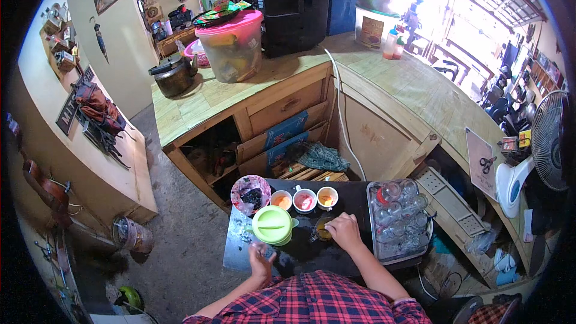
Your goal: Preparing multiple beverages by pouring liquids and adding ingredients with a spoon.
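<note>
The right hand [345, 230] rests on the dark worktop [354, 201] with its fingers curled down over the rim of a small glass cup [324, 230] of amber-yellow liquid. The hand covers the cup's right side, so how tightly the fingers close on it cannot be made out. The left hand [262, 258] sits nearer the body, at the left near edge of the worktop, closed around a small clear object [264, 248], perhaps a glass; its shape is too blurred and too small to name with certainty.

Between and just beyond the hands stands a lime-green lidded pitcher [273, 225], its lid seen from above. Farther along the worktop is a row of three small cups [305, 200] holding orange, pink and yellow contents. To their left lies a round patterned dish [250, 192] with something dark in it. To the right of the right hand, a metal tray [420, 245] holds many clear upturned glasses, packed close together.

Beyond the worktop a wooden counter [372, 69] runs across the far side, bearing a dark kettle [174, 74], a clear tub with a pink lid [231, 45] and a large black appliance [297, 3]. A white fan [549, 144] stands at the far right, half cut off by the rim of the view. The person's plaid shirt [318, 300] fills the near edge and hides both elbows and the near edge of the worktop.
</note>
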